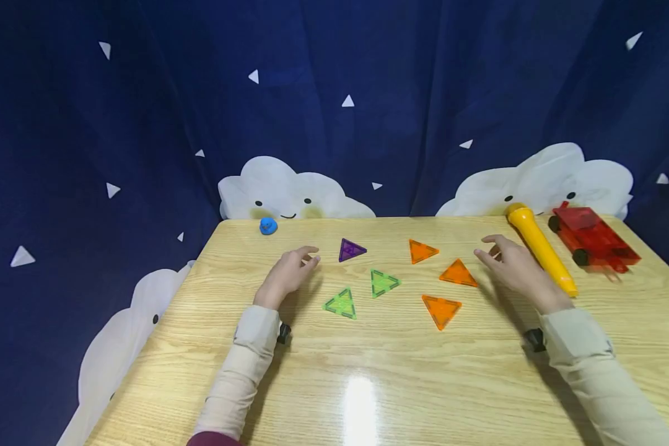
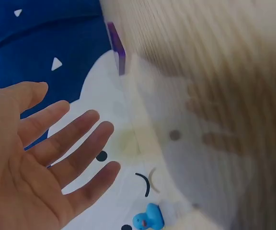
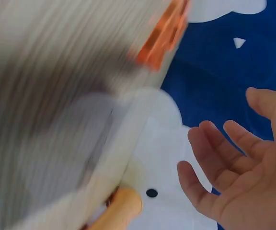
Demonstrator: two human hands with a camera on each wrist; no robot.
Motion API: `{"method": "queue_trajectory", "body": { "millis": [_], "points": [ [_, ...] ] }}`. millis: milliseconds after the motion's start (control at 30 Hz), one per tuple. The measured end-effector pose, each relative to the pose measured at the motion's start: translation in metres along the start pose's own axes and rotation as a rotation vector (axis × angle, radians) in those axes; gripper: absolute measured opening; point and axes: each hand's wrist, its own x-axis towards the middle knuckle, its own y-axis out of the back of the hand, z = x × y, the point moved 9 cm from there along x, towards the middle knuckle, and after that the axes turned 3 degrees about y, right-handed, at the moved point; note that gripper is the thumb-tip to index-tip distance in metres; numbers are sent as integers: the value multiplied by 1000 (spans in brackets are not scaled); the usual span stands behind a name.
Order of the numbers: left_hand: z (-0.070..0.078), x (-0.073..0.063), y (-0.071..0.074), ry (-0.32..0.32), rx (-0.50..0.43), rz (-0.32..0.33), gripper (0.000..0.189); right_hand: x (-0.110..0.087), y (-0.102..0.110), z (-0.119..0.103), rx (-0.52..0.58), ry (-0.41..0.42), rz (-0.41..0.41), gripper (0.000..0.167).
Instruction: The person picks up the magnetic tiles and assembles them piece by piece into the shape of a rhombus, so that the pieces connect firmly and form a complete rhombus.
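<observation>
The left hand (image 1: 287, 274) hangs over the table (image 1: 312, 384) with its fingers loosely extended and spread apart, its palm plain to see in the left wrist view, and it has hold of nothing. The purple triangle (image 1: 350, 250) lies flat near its fingertips, on their right and apart from them. Two green triangles lie between the hands – one green triangle (image 1: 341, 305) closer to the near edge and beside the left forearm, the other green triangle (image 1: 384, 283) farther off and to the right.

The right hand (image 1: 515, 269) is likewise empty over the table, fingers relaxed and slightly bent, thumb well away from them. Three orange triangles lie to its left: a far orange triangle (image 1: 422, 251), a middle orange triangle (image 1: 458, 274) nearest the fingers, and a near orange triangle (image 1: 441, 310). All six triangles lie separately, untouched.

Just right of the right hand lies a yellow stick (image 1: 543, 251) with a rounded far end; beyond it is a red toy car (image 1: 595, 237), somewhat blurred. A blue toy duck (image 1: 268, 226) sits at the far left edge, before a dark blue curtain (image 1: 368, 49) – printed with white clouds.
</observation>
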Motion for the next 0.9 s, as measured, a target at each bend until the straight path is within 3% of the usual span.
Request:
{"method": "queue_trajectory", "body": {
  "millis": [233, 433, 633, 900],
  "points": [
    [7, -8, -11, -18, -176, -82, 42, -11, -15, -13, 181, -63, -52, 54],
    [16, -16, -24, -46, -322, -196, 46, -23, -37, -29, 353, -58, -151, 54],
    [24, -20, -38, -93, -384, -273, 48, -31, -55, -44, 430, -7, -238, 54],
    [25, -22, -56, -111, -409, -372, 60, -43, -77, -54, 466, 49, -385, 69]
  ]
}}
